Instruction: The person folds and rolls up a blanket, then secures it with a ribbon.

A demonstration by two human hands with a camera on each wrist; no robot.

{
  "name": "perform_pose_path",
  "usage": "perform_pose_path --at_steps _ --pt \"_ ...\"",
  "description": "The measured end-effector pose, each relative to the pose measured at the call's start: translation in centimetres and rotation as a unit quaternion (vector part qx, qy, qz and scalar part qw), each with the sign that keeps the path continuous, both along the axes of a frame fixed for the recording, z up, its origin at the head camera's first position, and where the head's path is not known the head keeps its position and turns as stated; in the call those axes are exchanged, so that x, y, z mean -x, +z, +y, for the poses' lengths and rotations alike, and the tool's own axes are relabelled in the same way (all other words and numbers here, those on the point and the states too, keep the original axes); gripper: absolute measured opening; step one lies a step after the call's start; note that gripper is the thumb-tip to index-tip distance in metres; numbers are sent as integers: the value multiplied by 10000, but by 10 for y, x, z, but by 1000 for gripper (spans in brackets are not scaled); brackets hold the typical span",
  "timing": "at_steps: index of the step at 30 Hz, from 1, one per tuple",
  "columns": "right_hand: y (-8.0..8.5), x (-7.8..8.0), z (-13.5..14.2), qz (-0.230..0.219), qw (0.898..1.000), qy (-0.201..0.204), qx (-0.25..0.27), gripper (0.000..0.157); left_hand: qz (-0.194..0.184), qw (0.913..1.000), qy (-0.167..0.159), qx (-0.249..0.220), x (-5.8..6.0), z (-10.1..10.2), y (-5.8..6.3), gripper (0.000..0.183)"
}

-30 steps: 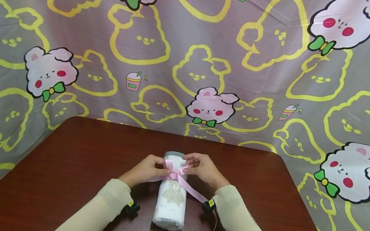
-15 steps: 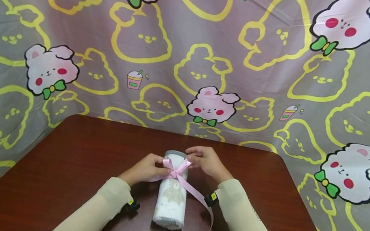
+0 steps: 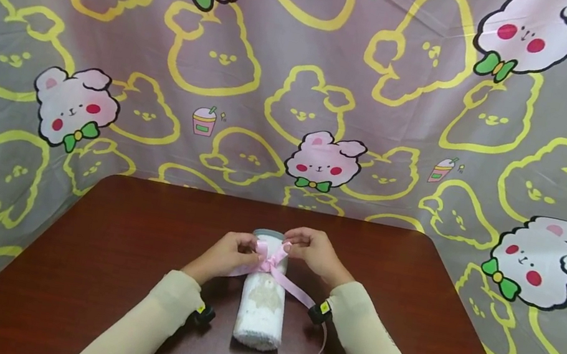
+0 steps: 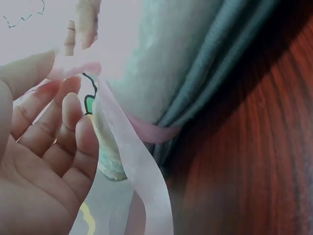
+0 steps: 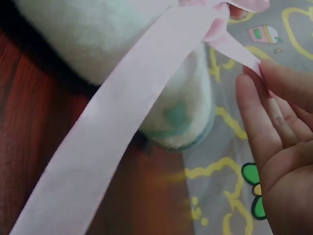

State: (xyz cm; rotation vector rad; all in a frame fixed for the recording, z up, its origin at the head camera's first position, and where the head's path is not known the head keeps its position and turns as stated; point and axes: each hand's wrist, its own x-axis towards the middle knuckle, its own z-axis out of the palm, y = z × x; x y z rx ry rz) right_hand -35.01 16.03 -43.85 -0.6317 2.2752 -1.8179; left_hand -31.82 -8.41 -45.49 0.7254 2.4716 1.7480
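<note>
A rolled towel (image 3: 260,318), white and fuzzy with a bear print and a grey edge at its far end, lies lengthwise on the table. Around its upper part runs a pink ribbon (image 3: 269,265) tied in a bow, its knot on top. The left hand (image 3: 226,255) pinches the bow's left loop between thumb and fingers; its other fingers are loosely bent in the left wrist view. On the opposite side, the right hand (image 3: 316,255) pinches the right loop (image 5: 237,49) by its tip. One long ribbon tail (image 5: 107,107) hangs down past the right wrist.
The brown wooden table (image 3: 138,227) has rounded far corners. Behind it hangs a grey curtain (image 3: 254,83) printed with yellow outlines and white rabbits. Small black cameras (image 3: 319,312) are strapped to both wrists. The ribbon tail curls on the table near the right forearm.
The right hand rose away from the knot, drawing the right loop up, then dropped slightly. The left hand has shifted up a little. The long tail's end has moved slightly farther from the person.
</note>
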Motion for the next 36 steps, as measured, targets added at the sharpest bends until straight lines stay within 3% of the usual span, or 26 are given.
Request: perform_pose_path --at_steps 7,17,23,30,36 --pt "18 -6 -3 -55 10000 -72 32 35 14 9996 261 -111 -2 1 3 8" --pt "33 -9 -2 332 9979 -379 -405 24 117 9996 39 258 0 -7 23 7" --pt "31 -13 0 566 9968 -572 -32 21 -235 9997 -20 -100 1 -8 24 10" --pt "25 -20 5 569 9917 -1129 239 21 30 9987 462 -195 0 -11 22 8" --pt "15 -25 7 206 9875 -1298 869 23 162 9986 321 -398 -17 -15 32 10"
